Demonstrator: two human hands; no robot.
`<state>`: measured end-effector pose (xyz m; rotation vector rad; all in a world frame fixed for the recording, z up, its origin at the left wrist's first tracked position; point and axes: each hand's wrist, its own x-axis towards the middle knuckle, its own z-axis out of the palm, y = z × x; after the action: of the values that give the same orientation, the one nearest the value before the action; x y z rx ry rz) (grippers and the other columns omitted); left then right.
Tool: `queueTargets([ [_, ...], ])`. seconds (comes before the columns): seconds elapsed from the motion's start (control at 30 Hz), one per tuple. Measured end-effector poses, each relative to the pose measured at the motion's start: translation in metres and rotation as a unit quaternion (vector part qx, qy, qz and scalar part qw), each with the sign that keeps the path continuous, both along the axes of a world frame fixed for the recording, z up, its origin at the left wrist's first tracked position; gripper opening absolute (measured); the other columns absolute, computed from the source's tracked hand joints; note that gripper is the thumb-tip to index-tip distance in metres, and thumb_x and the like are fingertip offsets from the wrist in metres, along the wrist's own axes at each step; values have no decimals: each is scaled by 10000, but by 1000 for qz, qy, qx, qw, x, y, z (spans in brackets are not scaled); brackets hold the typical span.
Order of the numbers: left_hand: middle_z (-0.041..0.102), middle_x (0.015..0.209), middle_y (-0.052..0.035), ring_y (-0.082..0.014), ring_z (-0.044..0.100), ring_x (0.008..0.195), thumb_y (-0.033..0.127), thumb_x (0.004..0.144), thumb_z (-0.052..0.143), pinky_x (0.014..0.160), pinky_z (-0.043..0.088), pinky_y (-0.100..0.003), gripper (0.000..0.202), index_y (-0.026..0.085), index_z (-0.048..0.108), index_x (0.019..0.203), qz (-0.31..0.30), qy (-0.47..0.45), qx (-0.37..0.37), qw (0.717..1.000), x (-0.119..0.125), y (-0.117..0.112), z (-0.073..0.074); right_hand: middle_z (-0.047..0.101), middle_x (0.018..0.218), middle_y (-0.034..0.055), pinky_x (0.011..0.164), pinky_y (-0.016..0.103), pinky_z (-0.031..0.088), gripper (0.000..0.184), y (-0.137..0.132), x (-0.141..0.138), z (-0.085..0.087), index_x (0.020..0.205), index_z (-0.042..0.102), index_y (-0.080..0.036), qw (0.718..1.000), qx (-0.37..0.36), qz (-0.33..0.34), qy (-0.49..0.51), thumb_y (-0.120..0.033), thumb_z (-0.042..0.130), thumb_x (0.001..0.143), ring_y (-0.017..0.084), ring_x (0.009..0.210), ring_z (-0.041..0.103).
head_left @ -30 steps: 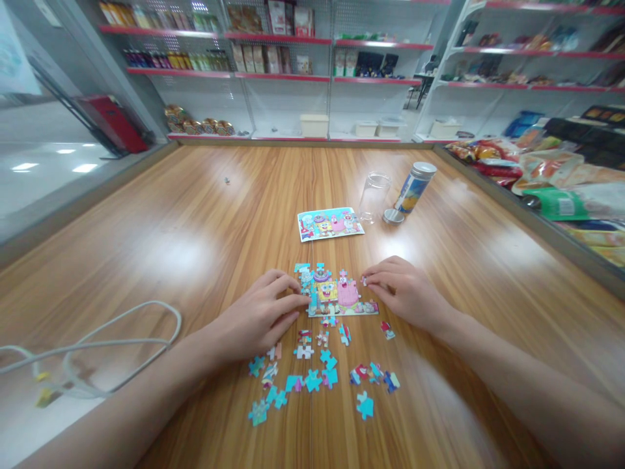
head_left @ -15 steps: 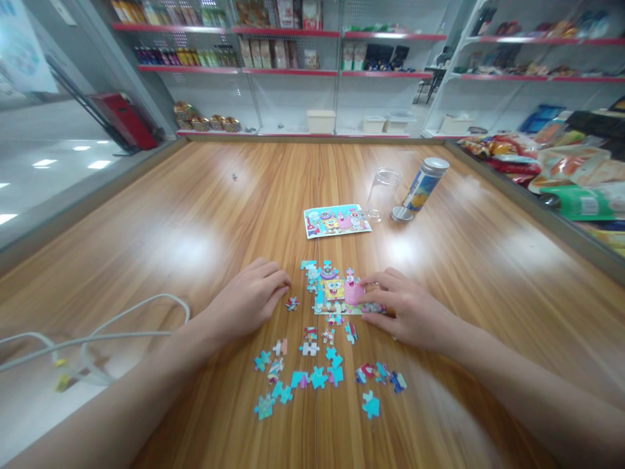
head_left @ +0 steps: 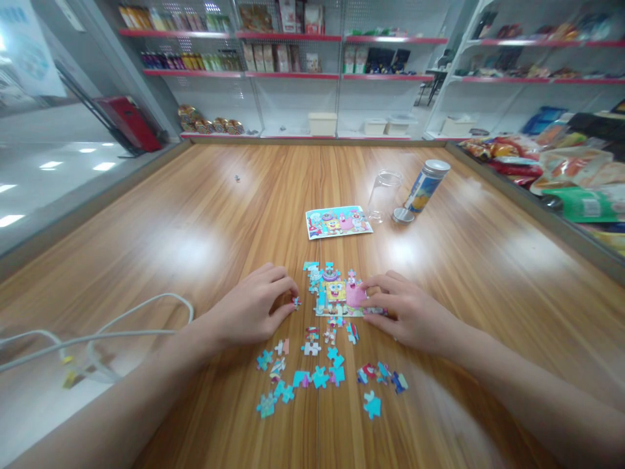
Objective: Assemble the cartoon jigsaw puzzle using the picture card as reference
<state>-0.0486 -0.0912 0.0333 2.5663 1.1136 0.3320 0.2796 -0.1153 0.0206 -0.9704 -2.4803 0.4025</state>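
A partly joined jigsaw puzzle (head_left: 336, 291) with cartoon figures lies flat on the wooden table. At its left side, my left hand (head_left: 258, 303) has thumb and fingertips closed around a small puzzle piece (head_left: 296, 303), close to the tabletop. My right hand (head_left: 403, 306) rests on the puzzle's right part, fingers spread and touching it; that corner is partly hidden beneath them. Several loose puzzle pieces (head_left: 319, 377) are scattered on the near side, mostly light blue. Beyond the puzzle lies a reference picture card (head_left: 338, 222) with the same cartoon scene.
Behind the card stand a clear jar (head_left: 385, 195) and a blue canister (head_left: 427, 185), with a round metal lid (head_left: 403, 215) beside them. White cables (head_left: 141, 333) lie at left. Packaged snacks (head_left: 581, 176) are heaped right of the table; stocked shelves (head_left: 288, 73) line the back.
My left hand has shifted slightly right and its fingers have closed on the puzzle piece that lay beside it. My right hand stays on the puzzle.
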Motion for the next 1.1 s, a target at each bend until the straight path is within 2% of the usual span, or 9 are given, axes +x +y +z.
queueTargets([
  [0.3, 613, 988, -50, -197, 560, 955, 243, 955, 543, 844, 461, -363, 92, 194, 620, 963, 7, -15, -13, 1000, 1, 1, -6, 661, 1169, 97, 897, 429, 540, 188, -1, -2, 1, 1112, 725, -238, 1000, -1, 5, 4, -229, 628, 951, 237, 1042, 601],
  [0.53, 613, 961, -54, -200, 558, 928, 327, 965, 554, 828, 473, -367, 156, 187, 616, 939, 30, -9, -5, 1000, 2, 2, -9, 666, 1169, 95, 894, 427, 545, 192, -1, -2, 2, 1109, 732, -246, 1000, 0, 5, 2, -220, 629, 948, 237, 1041, 607],
  [0.6, 621, 1021, -67, -216, 557, 975, 355, 964, 558, 860, 485, -391, 177, 190, 620, 958, 27, -8, 12, 1000, 3, 2, -10, 667, 1170, 92, 890, 428, 545, 198, -1, -1, 2, 1114, 734, -253, 1000, 1, 5, 0, -222, 631, 948, 237, 1036, 607],
  [0.7, 580, 1311, -96, -265, 502, 1206, 361, 972, 549, 1028, 456, -474, 227, 205, 611, 1125, 15, -18, 50, 999, 4, 2, -11, 666, 1175, 91, 887, 429, 541, 175, 0, -1, 2, 1085, 738, -245, 1000, -2, 4, -5, -228, 627, 951, 237, 1032, 604],
  [0.8, 404, 1565, -90, -310, 358, 1402, 346, 989, 526, 1164, 344, -566, 434, 235, 473, 1405, -9, -9, 60, 998, 5, 1, -15, 665, 1182, 89, 898, 428, 535, 165, 0, -1, 2, 1072, 737, -240, 1000, -4, 3, -7, -225, 628, 949, 238, 1043, 603],
  [0.87, 351, 1608, -96, -335, 311, 1445, 365, 991, 526, 1182, 308, -612, 562, 244, 353, 1512, -22, 0, 48, 999, 5, 0, -18, 665, 1186, 87, 902, 430, 533, 178, -1, -1, 2, 1090, 734, -244, 1000, -2, 3, -5, -224, 629, 948, 239, 1048, 604],
  [0.93, 368, 1602, -98, -348, 295, 1460, 381, 992, 528, 1180, 311, -629, 612, 250, 303, 1545, -23, -3, 39, 999, 5, 0, -20, 666, 1186, 87, 898, 430, 536, 189, -1, -1, 2, 1104, 732, -250, 1000, 1, 4, -2, -223, 629, 948, 238, 1047, 606],
  [1.1, 443, 1551, -91, -326, 346, 1433, 365, 998, 519, 1194, 314, -615, 546, 261, 367, 1513, -28, -13, 39, 999, 5, 1, -22, 672, 1174, 85, 898, 431, 542, 194, 0, 0, 1, 1110, 730, -260, 1000, 5, 6, -6, -227, 633, 946, 239, 1045, 612],
])
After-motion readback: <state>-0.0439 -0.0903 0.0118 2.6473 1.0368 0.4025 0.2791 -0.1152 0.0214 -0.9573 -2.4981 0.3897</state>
